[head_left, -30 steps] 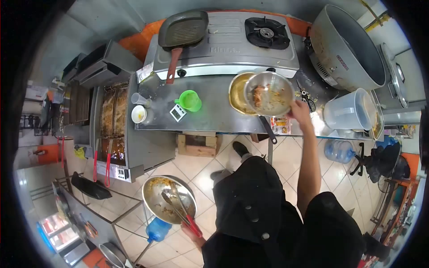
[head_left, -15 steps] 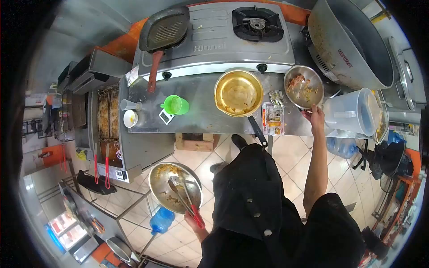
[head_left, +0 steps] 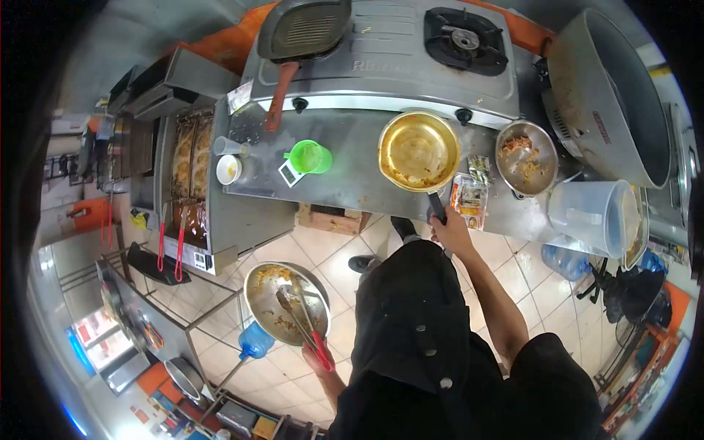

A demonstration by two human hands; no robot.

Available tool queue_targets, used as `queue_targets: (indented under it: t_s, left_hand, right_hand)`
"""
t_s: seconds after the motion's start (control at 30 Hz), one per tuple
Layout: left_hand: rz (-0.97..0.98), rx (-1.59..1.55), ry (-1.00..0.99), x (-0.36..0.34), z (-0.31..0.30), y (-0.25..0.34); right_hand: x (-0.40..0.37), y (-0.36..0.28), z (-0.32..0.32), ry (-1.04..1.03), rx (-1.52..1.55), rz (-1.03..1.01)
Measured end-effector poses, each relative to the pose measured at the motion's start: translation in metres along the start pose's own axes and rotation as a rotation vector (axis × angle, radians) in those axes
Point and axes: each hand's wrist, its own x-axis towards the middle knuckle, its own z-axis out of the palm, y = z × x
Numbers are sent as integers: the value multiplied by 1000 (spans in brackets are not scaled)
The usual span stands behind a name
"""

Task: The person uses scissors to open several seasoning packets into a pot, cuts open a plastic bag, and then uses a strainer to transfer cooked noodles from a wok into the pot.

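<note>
My left hand point(head_left: 320, 357) is closed at the rim of a large steel bowl point(head_left: 317, 297), held out over the floor. Red-handled tongs point(head_left: 320, 349) lie across the bowl, their handles against that hand; orange-brown residue coats its inside. My right hand point(head_left: 452, 233) grips the black handle of a gold-coloured saucepan point(head_left: 418, 147), which is on the steel counter in front of the stove. Some brown residue rings the saucepan's inner edge. To its right rests a smaller steel bowl point(head_left: 544, 150) with reddish and yellowish food scraps, now untouched.
Seasoning packets point(head_left: 469, 199) and a clear plastic jug point(head_left: 587, 213) lie right of the saucepan. Leftward are a green cup point(head_left: 309, 158), a small scale point(head_left: 290, 173), a white cup point(head_left: 228, 169) and a fryer point(head_left: 192, 161). A grill pan point(head_left: 304, 29) sits on the stove point(head_left: 389, 66).
My right hand has let go of the small steel bowl's edge and moved left to the saucepan handle. My left hand still holds the large bowl. The view has shifted slightly.
</note>
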Motion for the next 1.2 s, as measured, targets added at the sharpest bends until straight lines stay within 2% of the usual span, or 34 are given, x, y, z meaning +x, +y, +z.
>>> queue_targets:
  t_s: [0.03, 0.07, 0.13, 0.2, 0.27, 0.33, 0.4, 0.47, 0.5, 0.53, 0.57, 0.6, 0.67, 0.7, 0.73, 0.77, 0.8, 0.87, 0.93, 0.97, 1.03, 1.07, 1.1, 1.13, 1.2]
  left_hand:
    - [-6, -2, 12, -5, -3, 8]
    - [-57, 95, 7, -10, -7, 17]
    - [-118, 190, -6, -15, -15, 4]
    - [-124, -245, 120, -19, -21, -31]
    - [-183, -180, 110, -24, -32, -46]
    - [-119, 206, 73, -28, -39, -24]
    - [-41, 272, 31, -17, -53, -54]
    - [-212, -652, 190, -3, -61, -100]
    - [-211, -661, 164, 0, -73, -98]
    - [-183, -408, 117, 2, -85, -85]
    - [-147, -161, 74, 8, -92, -80]
    - [187, 19, -14, 13, -109, -108]
    - [116, 330, -36, 25, -130, -102]
    - [116, 316, -34, 31, -136, -115]
    - [239, 349, 0, 36, -143, -133]
    - [363, 388, 33, 40, -148, -144]
    - [365, 384, 34, 45, -147, -147]
    - [105, 230, 97, 51, -141, -148]
    - [106, 208, 144, 51, -133, -136]
    - [157, 240, 97, 50, -132, -128]
    - [216, 280, 46, 56, -128, -116]
    - [151, 373, 35, 62, -126, -116]
    - [78, 452, 30, 64, -114, -119]
    - [77, 437, 34, 71, -100, -131]
    - [-69, -322, 51, 84, -93, -155]
  right_hand:
    - [-16, -37, -7, -58, 193, 133]
    - [-18, -31, -2, -65, 189, 132]
    - [-28, -17, 2, 138, 24, -191]
    - [-46, -21, -4, 165, -23, -153]
    - [-61, -26, -4, 159, 1, -151]
    - [-68, -24, 3, 198, 8, -213]
    - [-78, -31, 12, 219, 12, -300]
    - [-89, -41, 24, 292, 116, -343]
    - [-97, -53, 22, 315, 260, -284]
    - [-100, -62, 17, 339, 405, -234]
    - [-91, -49, 8, 448, 364, -379]
    - [-94, -50, -6, 507, 420, -315]
    - [-105, -63, -40, 732, 219, -347]
    - [-114, -79, -60, 734, 247, -327]
    - [-120, -90, -79, 732, 277, -306]
    - [-116, -82, -104, 852, 48, -318]
    - [-111, -75, -127, 969, -185, -323]
    - [-108, -74, -153, 1049, -217, -351]
    - [-104, -71, -163, 1129, -249, -380]
    - [-95, -60, -160, 1202, -270, -423]
    - [-59, -11, -140, 1338, -343, -425]
    - [-58, 7, -133, 1134, -384, -371]
    - [-61, 16, -126, 1066, -387, -284]
    - [-57, 15, -122, 997, -386, -214]
    - [-57, -12, -129, 1066, -374, -292]
